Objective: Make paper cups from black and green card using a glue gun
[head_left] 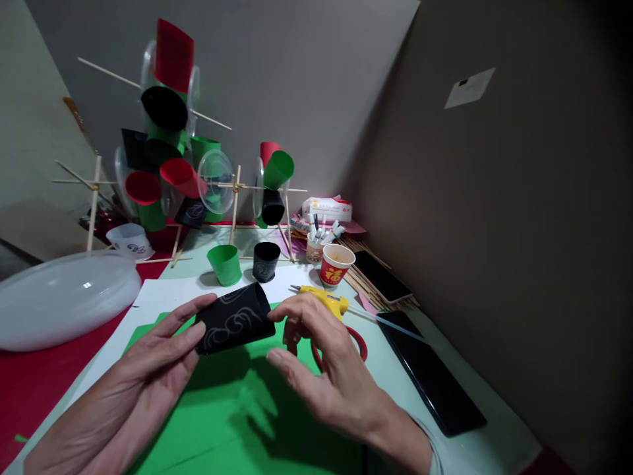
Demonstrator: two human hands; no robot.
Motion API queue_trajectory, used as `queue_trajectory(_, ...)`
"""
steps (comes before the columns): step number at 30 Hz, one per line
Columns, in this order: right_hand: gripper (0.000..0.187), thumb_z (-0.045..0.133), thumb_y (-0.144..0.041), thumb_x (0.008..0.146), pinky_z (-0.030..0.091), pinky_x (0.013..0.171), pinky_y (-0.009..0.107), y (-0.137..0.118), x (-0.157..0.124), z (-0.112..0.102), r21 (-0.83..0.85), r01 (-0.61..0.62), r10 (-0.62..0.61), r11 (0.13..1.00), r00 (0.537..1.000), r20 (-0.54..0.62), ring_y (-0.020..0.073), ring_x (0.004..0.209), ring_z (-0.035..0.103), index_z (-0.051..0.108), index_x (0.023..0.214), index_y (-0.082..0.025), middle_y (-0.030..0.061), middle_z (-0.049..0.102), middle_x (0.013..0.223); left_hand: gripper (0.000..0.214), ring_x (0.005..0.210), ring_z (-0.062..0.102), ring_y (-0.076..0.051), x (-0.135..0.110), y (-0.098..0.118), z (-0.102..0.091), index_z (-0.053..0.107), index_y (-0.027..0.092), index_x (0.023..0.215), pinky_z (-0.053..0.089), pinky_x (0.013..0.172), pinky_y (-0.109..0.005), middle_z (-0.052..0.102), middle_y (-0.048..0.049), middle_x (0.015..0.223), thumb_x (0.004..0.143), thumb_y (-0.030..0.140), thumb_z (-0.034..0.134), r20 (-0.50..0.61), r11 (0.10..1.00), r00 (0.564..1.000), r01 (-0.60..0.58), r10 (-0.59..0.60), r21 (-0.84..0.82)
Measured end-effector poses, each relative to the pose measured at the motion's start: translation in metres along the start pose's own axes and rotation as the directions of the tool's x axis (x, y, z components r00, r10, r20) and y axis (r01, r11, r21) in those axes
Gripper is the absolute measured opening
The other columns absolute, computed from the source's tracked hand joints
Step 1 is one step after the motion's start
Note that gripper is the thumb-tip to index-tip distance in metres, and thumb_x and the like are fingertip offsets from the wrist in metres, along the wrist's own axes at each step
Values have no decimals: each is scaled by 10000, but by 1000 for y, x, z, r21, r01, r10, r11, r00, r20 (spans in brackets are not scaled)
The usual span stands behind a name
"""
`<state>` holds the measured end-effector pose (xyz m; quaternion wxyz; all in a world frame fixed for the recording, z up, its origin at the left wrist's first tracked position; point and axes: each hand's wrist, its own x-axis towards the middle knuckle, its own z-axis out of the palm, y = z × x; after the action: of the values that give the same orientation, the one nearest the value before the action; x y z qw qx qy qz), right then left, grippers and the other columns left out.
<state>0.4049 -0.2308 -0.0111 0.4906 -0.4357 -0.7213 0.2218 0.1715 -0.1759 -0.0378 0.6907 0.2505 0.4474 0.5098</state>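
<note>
A black paper tube point(235, 320) with pale swirls drawn on it lies sideways in my left hand point(153, 359), gripped between thumb and fingers. My right hand point(331, 369) is at the tube's open right end, thumb and fingers apart, one fingertip at or very near its rim. Below both hands is green paper point(217, 409). Partly behind my right hand are a yellow glue gun point(329, 300) with a clear glue stick and red-handled scissors point(362, 343). Beyond the tube stand a green cup point(225, 264) and a black cup point(266, 262).
Stick frames at the back hold red, green and black paper tubes point(171, 53) with clear discs. A white balloon point(64, 297) lies left. On the right are a red paper cup point(336, 267), markers point(324, 231), wooden sticks point(361, 284) and two dark tablet-like slabs point(432, 376).
</note>
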Motion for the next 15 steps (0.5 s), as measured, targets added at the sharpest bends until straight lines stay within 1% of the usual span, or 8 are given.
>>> queue_trajectory(2, 178, 665, -170, 926, 469, 801, 302, 2, 0, 1, -14, -4, 4, 1000, 1000, 4, 151, 821, 556, 650, 1104, -158, 31, 574, 977, 976, 1242, 707, -291, 1, -4, -5, 690, 306, 1350, 590, 934, -302, 687, -112, 1437, 443, 228, 1042, 7, 996, 1000, -27, 27, 80)
queue_trajectory(4, 115, 642, -149, 937, 455, 762, 285, 5, -1, 3, -18, -24, 25, 1000, 1000, 10, 144, 811, 540, 656, 1049, -171, 27, 576, 975, 933, 1270, 692, -292, 1, -6, -6, 693, 312, 1344, 594, 931, -289, 691, -110, 1433, 478, 257, 1034, 25, 992, 999, -39, 37, 119)
queue_trajectory(7, 27, 634, -167, 954, 429, 730, 280, 9, -1, 4, -2, -74, 74, 997, 997, 27, 141, 785, 539, 650, 947, -188, 3, 573, 882, 855, 1291, 678, -299, -1, -7, -1, 706, 333, 1316, 623, 875, -257, 730, -86, 1371, 521, 301, 1020, 25, 987, 999, -30, 27, 156)
queue_trajectory(9, 46, 648, -183, 943, 416, 716, 285, 10, 1, 4, 17, -127, 127, 992, 991, 34, 143, 764, 538, 642, 898, -192, -9, 568, 828, 827, 1281, 682, -319, -6, -7, 6, 713, 356, 1296, 637, 862, -269, 757, -65, 1319, 526, 349, 1014, -3, 987, 1000, -1, 1, 159)
queue_trajectory(10, 57, 654, -186, 933, 412, 710, 287, 9, 1, 4, 36, -157, 156, 987, 987, 40, 144, 759, 539, 639, 878, -193, -10, 570, 815, 836, 1265, 691, -334, -8, -7, 10, 709, 370, 1298, 643, 870, -294, 764, -58, 1307, 519, 375, 1012, -14, 988, 1000, 7, -5, 156)
queue_trajectory(11, 71, 659, -189, 922, 410, 701, 287, 9, 2, 4, 60, -190, 188, 980, 981, 47, 146, 754, 539, 635, 855, -195, -11, 574, 806, 857, 1217, 714, -360, -11, -8, 12, 709, 376, 1297, 658, 865, -346, 771, -64, 1292, 497, 385, 1016, -24, 986, 1000, 13, -9, 164)
queue_trajectory(13, 98, 668, -197, 906, 412, 686, 285, 7, 3, 4, 116, -262, 256, 958, 965, 60, 146, 741, 541, 631, 816, -197, -11, 581, 795, 882, 1107, 757, -395, -15, -10, 17, 708, 387, 1296, 679, 834, -441, 781, -77, 1272, 472, 396, 1020, -8, 981, 1000, 10, -9, 193)
queue_trajectory(15, 103, 673, -212, 896, 416, 671, 282, 5, 4, 5, 171, -328, 321, 929, 945, 68, 143, 723, 540, 633, 802, -199, -12, 581, 788, 874, 997, 786, -403, -18, -12, 18, 726, 389, 1261, 692, 768, -472, 801, -85, 1221, 440, 399, 1026, -13, 974, 1000, -4, 7, 225)
